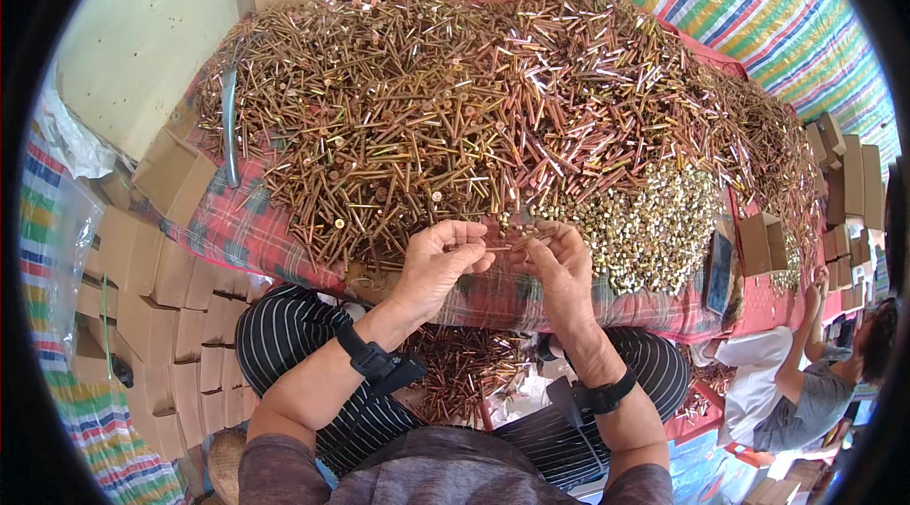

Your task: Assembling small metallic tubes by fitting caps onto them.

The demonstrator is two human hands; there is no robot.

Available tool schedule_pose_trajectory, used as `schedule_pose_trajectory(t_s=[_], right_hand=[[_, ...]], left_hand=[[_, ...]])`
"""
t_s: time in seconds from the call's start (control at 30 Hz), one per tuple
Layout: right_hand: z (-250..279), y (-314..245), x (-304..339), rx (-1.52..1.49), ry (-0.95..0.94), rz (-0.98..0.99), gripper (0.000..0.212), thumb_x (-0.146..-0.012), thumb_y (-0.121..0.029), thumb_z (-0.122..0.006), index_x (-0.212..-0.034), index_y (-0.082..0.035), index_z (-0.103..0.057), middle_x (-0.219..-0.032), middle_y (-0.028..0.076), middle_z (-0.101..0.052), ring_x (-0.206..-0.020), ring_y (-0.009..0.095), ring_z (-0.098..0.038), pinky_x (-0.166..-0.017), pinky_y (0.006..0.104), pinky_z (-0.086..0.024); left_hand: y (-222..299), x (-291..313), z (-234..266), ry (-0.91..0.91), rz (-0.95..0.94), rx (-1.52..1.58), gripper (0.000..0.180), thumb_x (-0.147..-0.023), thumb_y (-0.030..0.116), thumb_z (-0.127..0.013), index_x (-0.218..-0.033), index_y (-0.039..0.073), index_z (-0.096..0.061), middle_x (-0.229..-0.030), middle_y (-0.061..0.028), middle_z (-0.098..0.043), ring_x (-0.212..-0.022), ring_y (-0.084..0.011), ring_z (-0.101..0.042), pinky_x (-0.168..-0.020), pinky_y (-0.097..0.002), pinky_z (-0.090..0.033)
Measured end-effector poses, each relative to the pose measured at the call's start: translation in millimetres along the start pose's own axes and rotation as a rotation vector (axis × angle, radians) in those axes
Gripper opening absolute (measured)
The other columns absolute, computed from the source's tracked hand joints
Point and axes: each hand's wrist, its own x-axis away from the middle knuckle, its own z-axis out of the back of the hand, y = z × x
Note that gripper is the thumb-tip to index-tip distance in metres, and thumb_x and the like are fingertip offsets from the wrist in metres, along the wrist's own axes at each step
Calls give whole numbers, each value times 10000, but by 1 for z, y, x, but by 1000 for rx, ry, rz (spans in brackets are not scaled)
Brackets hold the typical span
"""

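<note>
My left hand [443, 257] is closed, thumb against fingers, on a thin copper-coloured bolt [498, 249] that points toward the other hand. Close beside it, my right hand [557, 263] has its fingertips pinched together; what they hold is too small to make out. Both hands are above the near edge of the cloth-covered table. Just beyond them spreads a large heap of long copper-coloured bolts [398, 126], some showing round heads. A pile of small gold-coloured nuts [654, 230] lies to the right of my right hand.
A curved metal strip [230, 126] lies at the heap's left. Cardboard boxes [142, 258] are stacked on the left, and more [758, 244] stand at the right. A dark block [718, 273] is near the nuts. More bolts [464, 372] lie below the table edge. Another person [815, 391] sits at right.
</note>
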Motion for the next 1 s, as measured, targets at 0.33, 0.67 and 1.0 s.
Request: schedule_pose_trajectory(t_s=[0.33, 0.67, 1.0], right_hand=[[-6, 9, 4, -106, 50, 16, 217, -902, -46, -531, -1093, 0, -439, -931, 108, -608, -799, 184, -637, -705, 297, -546], [-8, 17, 8, -69, -34, -24, 189, -913, -85, -548, -1084, -9, -527, -904, 51, -615, -802, 114, -595, -718, 249, -500], [3, 21, -22, 1134, -53, 624, 104, -779, -71, -629, -858, -8, -606, -766, 146, -593, -704, 308, -594, -621, 384, -482]], left_hand=[[-5, 5, -3, -13, -11, -32, 221, -894, 49, -558, -1091, -51, -553, -925, -86, -603, -807, -128, -610, -752, -234, -507], [-9, 7, -5, -65, -18, -99, 261, -916, 112, -545, -1122, -47, -554, -879, -56, -609, -738, -91, -571, -675, -207, -473], [-6, 8, 2, 91, 155, 112, 152, -869, 73, -577, -998, -4, -601, -777, -43, -620, -595, -72, -542, -511, -166, -410]])
